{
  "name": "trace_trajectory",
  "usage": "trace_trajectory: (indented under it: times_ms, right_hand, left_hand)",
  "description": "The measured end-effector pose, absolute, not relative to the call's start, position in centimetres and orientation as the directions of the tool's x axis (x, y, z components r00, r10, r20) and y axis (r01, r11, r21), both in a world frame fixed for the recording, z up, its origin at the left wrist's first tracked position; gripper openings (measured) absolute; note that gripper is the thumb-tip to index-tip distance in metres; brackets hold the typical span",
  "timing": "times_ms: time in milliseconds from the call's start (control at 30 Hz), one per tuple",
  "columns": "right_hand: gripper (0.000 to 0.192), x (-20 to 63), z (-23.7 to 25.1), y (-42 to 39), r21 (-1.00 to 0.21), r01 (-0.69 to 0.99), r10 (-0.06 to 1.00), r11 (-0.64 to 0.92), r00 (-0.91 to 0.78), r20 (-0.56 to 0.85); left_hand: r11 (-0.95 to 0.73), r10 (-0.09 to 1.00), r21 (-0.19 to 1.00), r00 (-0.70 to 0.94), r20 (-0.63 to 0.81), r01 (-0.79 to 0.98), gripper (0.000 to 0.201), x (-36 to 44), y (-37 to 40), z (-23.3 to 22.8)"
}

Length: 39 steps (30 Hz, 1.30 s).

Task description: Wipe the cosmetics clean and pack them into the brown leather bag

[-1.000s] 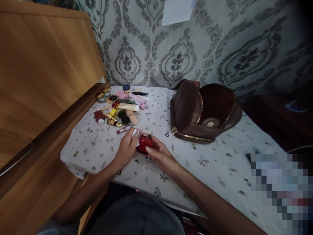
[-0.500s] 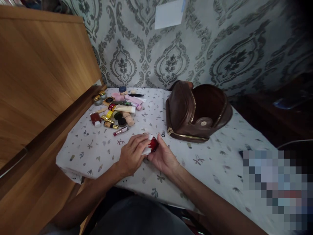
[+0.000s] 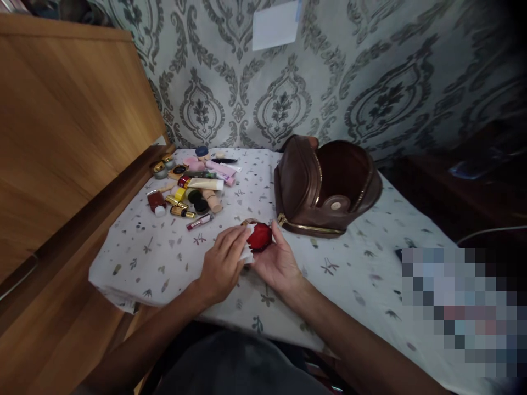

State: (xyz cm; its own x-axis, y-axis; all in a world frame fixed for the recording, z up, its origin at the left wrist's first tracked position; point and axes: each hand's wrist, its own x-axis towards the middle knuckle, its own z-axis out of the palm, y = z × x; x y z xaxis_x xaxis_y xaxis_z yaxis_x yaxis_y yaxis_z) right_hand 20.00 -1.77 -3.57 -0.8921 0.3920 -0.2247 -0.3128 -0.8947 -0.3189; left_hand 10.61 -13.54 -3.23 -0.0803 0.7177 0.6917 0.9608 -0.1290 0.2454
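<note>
Patterned cloth covers your table [image 3: 164, 258] — your right hand [image 3: 278, 263] cups one faceted red jar [image 3: 259, 236], left hand [image 3: 224, 263] pinching white tissue [image 3: 247, 254] against it; one open brown leather bag [image 3: 325, 186] just beyond, cosmetics cluster [image 3: 191, 184] far left.

A pixelated block [image 3: 461, 312] masks the near right of the cloth-covered desk [image 3: 354, 274]. The left hand [image 3: 224, 266] hides most of the white tissue [image 3: 247, 255] and part of the faceted red jar [image 3: 259, 236]. Labels in the small cosmetics pile [image 3: 191, 184] are too small to read.
</note>
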Motion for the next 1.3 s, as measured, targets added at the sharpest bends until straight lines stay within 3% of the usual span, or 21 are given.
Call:
trace_trajectory:
  times_ms: [167,267,467,567,667,767,933,1033,1133,1300]
  right_hand:
    - [0.043,20.2,-3.5,-2.4,-0.385,-0.207,0.306,-0.899,-0.927,-0.215]
    - [0.035,20.1,-3.6,-3.0,-0.37,-0.172,0.276,-0.913,-0.928,-0.249]
    - [0.02,20.1,-3.9,-2.2,-0.403,-0.24,0.339,-0.883,-0.921,-0.194]
    - [0.013,20.1,-4.1,-1.5,-0.339,-0.262,0.342,-0.903,-0.918,-0.202]
    - [0.019,20.2,-4.3,-1.1,-0.289,-0.289,0.358,-0.913,-0.906,-0.225]
    - [0.032,20.2,-4.3,-1.1,-0.325,-0.276,0.35,-0.905,-0.916,-0.198]
    - [0.044,20.3,-3.9,-1.2,-0.391,-0.255,0.339,-0.884,-0.927,-0.161]
    - [0.045,20.2,-3.7,-1.4,-0.41,-0.286,0.378,-0.866,-0.911,-0.163]
    - [0.045,20.1,-3.6,-1.6,-0.401,-0.318,0.416,-0.859,-0.89,-0.184]
    - [0.048,19.8,-3.6,-2.1,-0.496,-0.327,0.454,-0.804,-0.877,-0.158]
  left_hand:
    - [-0.186,0.7,0.191,-0.006,0.714,0.964,0.049,10.5,-13.4,-2.7]
    - [-0.198,0.708,0.218,-0.014,0.706,0.956,0.047,10.2,-13.3,-2.4]
    - [-0.167,0.709,0.228,-0.043,0.704,0.959,0.055,10.3,-13.2,-3.0]
    - [-0.133,0.714,0.182,-0.033,0.699,0.974,0.057,10.5,-13.1,-3.4]
    - [-0.111,0.723,0.114,0.002,0.691,0.987,0.059,10.8,-13.3,-3.7]
    - [-0.102,0.734,0.073,0.026,0.679,0.992,0.06,11.1,-13.5,-4.1]
    - [-0.089,0.734,0.118,-0.015,0.679,0.989,0.061,11.0,-13.8,-5.1]
    - [-0.089,0.741,0.226,-0.088,0.666,0.97,0.058,11.1,-13.8,-5.7]
    - [-0.059,0.773,0.479,-0.264,0.577,0.876,0.05,11.6,-13.9,-5.6]
    - [0.0,0.825,0.924,-0.522,0.216,0.383,0.038,12.4,-13.5,-3.5]
